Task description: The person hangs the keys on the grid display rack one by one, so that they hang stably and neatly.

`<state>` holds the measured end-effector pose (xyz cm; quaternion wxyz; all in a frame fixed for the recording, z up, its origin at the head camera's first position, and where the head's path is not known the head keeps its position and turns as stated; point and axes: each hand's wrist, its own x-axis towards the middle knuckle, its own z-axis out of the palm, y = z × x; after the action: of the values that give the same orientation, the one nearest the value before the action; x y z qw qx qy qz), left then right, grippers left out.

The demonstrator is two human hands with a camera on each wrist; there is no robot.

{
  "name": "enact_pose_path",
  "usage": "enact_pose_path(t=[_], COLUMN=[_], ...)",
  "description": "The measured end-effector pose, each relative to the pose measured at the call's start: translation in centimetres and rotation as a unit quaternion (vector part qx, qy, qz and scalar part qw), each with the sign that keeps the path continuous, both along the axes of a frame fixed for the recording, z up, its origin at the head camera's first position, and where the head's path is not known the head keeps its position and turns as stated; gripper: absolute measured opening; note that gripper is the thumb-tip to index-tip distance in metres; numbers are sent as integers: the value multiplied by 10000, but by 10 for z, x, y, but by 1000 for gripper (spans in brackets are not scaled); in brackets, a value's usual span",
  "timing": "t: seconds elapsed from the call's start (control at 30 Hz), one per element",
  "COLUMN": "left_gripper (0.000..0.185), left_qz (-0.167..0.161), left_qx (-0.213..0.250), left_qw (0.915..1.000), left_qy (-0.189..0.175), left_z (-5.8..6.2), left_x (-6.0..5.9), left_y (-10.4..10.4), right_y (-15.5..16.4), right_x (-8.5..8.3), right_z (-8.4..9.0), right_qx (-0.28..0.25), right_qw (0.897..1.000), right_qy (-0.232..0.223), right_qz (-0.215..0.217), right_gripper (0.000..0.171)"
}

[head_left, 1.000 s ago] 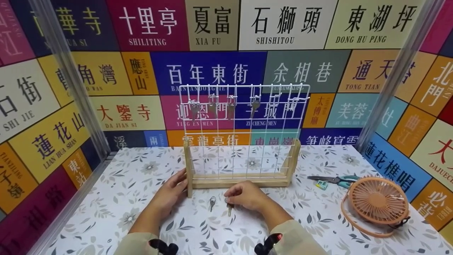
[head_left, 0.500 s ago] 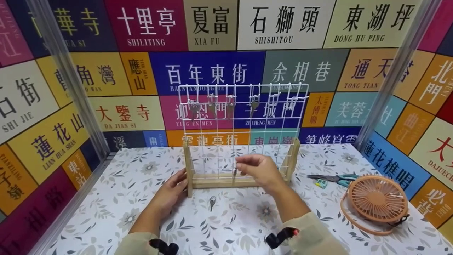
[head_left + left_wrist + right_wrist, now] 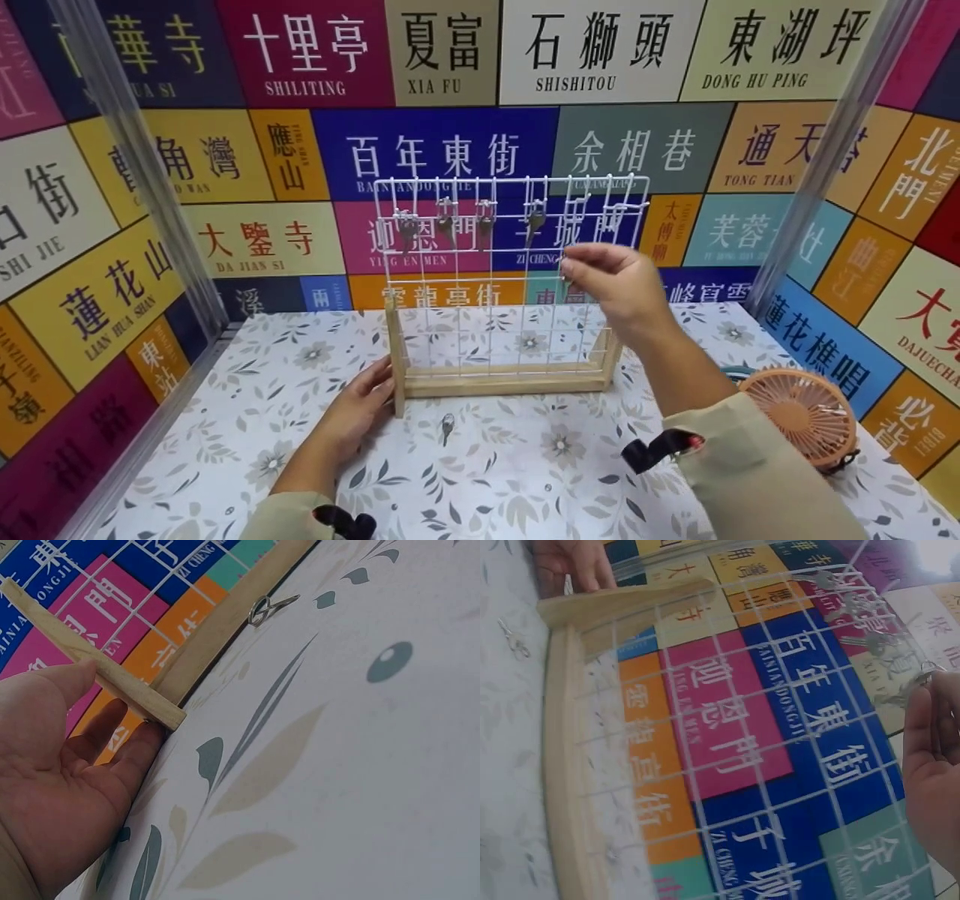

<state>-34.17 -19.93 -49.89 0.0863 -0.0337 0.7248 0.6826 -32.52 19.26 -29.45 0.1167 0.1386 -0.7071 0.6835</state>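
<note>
One key (image 3: 568, 283) is dangling from the right hand (image 3: 611, 283), which is pinching it before the wire rack (image 3: 510, 247); the left hand (image 3: 360, 405), fingers straight, is bracing the frame. A missed hook is risking a drop.

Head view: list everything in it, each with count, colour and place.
wire rack: one, white grid in a wooden base, centre of the table
hung keys: four, silvery, top row of the grid
loose key: one, silvery, on the table before the base
fan: one, peach, right side, partly behind the sleeve
table: one, white leaf-print cover
left hand: open against the rack's left post
right hand: raised at the grid, pinch grip, its contents hidden
</note>
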Motion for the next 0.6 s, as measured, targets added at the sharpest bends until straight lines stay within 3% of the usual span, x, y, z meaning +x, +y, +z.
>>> enact_pose_path(t=[0.17,0.3,0.6], left_gripper=[51,51,50], left_qz=[-12,17,-5], left_qx=[55,13,-50], left_qw=[9999,9999,9999], left_qy=[121,143,115], left_z=[-1,-2,-1], left_x=[0,0,-2], left_y=[1,1,-1], right_y=[6,5,0], right_x=[0,0,-4], right_z=[21,32,44], right_qx=[-201,-671,-1312], right_qw=[9994,9968,9889], right_qy=[208,261,257], right_qz=[-189,-336,-654], right_gripper=[29,36,34])
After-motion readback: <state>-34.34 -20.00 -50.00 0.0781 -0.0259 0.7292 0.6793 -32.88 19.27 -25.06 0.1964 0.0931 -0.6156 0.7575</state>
